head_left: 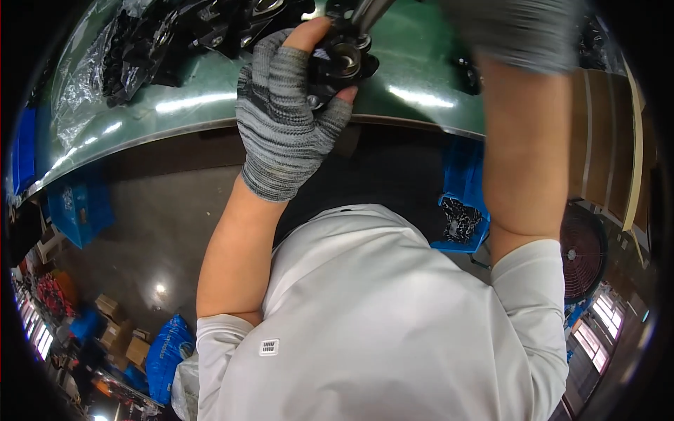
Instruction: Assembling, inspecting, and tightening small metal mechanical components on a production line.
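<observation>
My left hand, in a grey striped glove with bare fingertips, is closed around a black part with a round socket on its face. Its thumb and a finger grip the part's near and far sides, just above the green table's front edge. From the top of the picture a grey metal shaft slants down to the part; its other end is out of view. My right hand, gloved alike, is raised at the upper right and smeared by motion. Its fingers cannot be made out, nor whether it holds anything.
More black parts and clear plastic wrap lie on the green table. Below its edge are a blue bin with small dark pieces and another blue bin. Cardboard and a round fan stand right.
</observation>
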{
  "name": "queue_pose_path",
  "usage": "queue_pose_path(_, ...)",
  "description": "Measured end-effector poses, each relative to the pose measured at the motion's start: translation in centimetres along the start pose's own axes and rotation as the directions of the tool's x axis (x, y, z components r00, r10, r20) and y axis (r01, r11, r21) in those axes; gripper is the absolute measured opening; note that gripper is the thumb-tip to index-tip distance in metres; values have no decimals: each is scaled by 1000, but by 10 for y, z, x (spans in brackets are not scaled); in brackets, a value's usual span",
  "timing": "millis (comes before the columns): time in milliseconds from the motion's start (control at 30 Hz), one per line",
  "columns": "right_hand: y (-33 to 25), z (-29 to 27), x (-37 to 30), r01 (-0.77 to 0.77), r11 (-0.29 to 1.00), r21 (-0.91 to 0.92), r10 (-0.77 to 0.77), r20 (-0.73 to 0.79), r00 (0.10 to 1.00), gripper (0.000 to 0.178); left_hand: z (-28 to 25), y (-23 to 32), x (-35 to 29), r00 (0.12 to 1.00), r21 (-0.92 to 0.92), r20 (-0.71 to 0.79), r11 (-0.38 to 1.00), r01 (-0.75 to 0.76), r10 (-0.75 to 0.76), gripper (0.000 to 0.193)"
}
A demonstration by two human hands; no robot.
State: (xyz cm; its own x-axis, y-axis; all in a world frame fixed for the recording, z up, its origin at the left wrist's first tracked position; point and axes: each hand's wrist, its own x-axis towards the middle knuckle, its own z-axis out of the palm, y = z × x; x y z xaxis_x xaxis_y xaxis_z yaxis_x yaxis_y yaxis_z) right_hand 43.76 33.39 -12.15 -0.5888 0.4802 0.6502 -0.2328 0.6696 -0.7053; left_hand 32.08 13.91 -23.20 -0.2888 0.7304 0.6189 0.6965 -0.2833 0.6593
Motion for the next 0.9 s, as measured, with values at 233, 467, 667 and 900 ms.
queue_pose_path(233, -35, 34, 13, -286, 876, 388, 304, 16, 953, 34, -5, 0, -6, 998, 76, 50, 997, -28, 24, 71)
queue_pose_path(467, -26, 27, 0, -149, 963, 222, 163, -43, 986, 38, 0, -1, 3, 998, 67, 28, 996, -53, 51, 72)
queue_pose_path(667, -5, 32, -17, 266, 914, -305, -270, 29, 962, 40, -4, -3, 5, 998, 76, 48, 996, -40, 36, 70)
queue_pose_path(900, -20, 32, -17, -448, 659, 604, 464, 142, 874, 42, -8, 3, -1, 995, 116, 100, 993, -17, 5, 72)
